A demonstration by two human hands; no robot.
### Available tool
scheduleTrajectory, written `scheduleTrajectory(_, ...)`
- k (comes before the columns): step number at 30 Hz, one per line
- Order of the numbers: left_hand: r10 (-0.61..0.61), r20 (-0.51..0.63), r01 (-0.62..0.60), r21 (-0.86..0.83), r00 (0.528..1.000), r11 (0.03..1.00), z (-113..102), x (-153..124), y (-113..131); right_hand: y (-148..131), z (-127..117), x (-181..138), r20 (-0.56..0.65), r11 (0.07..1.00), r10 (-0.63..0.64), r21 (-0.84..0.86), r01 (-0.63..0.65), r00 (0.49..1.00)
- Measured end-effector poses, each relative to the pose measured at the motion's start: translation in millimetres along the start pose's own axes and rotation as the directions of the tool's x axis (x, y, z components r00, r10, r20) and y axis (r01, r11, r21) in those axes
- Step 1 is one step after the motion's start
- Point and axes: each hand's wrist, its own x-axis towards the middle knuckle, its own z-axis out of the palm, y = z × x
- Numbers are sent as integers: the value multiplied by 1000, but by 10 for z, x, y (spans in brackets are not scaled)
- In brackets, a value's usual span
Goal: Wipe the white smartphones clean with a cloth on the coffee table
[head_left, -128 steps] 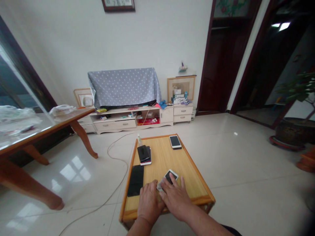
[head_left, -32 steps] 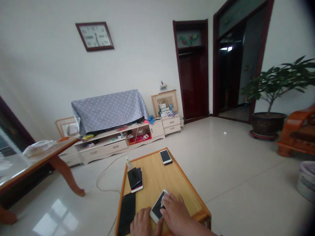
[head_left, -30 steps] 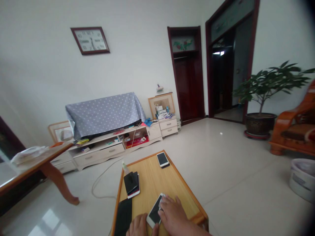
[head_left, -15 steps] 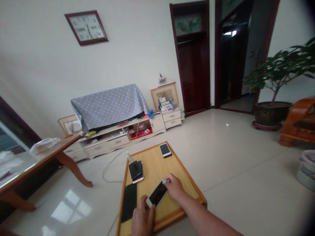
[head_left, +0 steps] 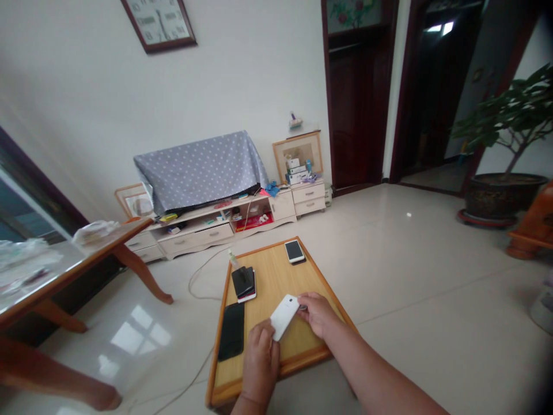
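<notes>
A white smartphone (head_left: 285,317) is tilted above the wooden tabletop, its pale back and camera facing up. My left hand (head_left: 261,351) is closed on the phone's lower left end. At its upper right corner, my right hand (head_left: 318,314) is closed with the fingers pinching a small whitish wipe (head_left: 303,307), mostly hidden by them. A large black phone or tablet (head_left: 232,331) lies at the left of the tabletop. Beyond it is a stack of phones, with a black phone (head_left: 242,280) on top. A white-framed phone (head_left: 294,251) rests on a dark one at the far end.
The small wooden table (head_left: 276,262) has a raised rim. A small bottle (head_left: 233,259) stands at its far left corner. A cable (head_left: 192,288) runs over the floor beside it. A larger table (head_left: 142,268) is at left, and a low cabinet (head_left: 199,239) stands against the wall.
The white phone has been turned from its dark screen to its white back. My right hand stays by the phone's upper corner. The view has shifted slightly.
</notes>
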Motion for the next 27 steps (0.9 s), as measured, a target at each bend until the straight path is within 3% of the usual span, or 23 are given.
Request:
scheduleTrajectory(8, -152, 11, 151, 11, 988, 988, 290, -56, -27, 51, -98, -14, -39, 999, 18, -31, -20, 999)
scheduleTrajectory(12, -239, 91, 238, 22, 967, 971, 346, -44, -71, 111, -144, -4, -34, 992, 1, -124, -5, 999)
scheduleTrajectory(17, -263, 148, 260, 41, 953, 965, 349, -25, -77, 164, -183, 10, -39, 946, -66, -320, 50, 997)
scheduleTrajectory(21, -237, 159, 230, 64, 958, 971, 339, -45, -69, 86, -233, -3, -34, 834, -171, -537, 126, 985)
scheduleTrajectory(27, -243, 176, 224, 121, 954, 967, 269, -50, -7, -58, -204, -152, 92, 549, -367, -782, 295, 926)
